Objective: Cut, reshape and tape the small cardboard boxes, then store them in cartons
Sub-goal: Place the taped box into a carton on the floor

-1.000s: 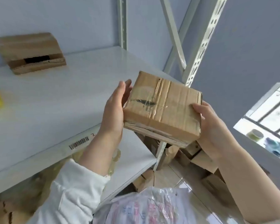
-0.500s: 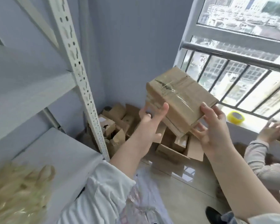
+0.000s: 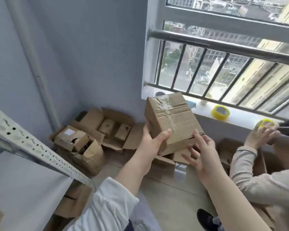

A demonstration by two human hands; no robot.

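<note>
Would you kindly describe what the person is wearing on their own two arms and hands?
The left arm has a loose white fabric sleeve pushed up the forearm. The right arm shows no sleeve within the frame. The left hand and right hand are bare: no gloves, rings or watch visible.

Blue-grey walls (image 3: 98,47) met in a corner, with a pale pipe (image 3: 32,55) running down the left one. On the right wall a white-framed window (image 3: 232,19) let in daylight. A steel rail (image 3: 223,46) and dark upright bars (image 3: 197,70) stood across its lower pane, with buildings and a street outside. A white sill (image 3: 244,118) ran beneath it. The floor (image 3: 173,194) was pale and glossy. At left, a perforated grey shelving post (image 3: 32,145) crossed above a white shelf (image 3: 23,189).
</note>
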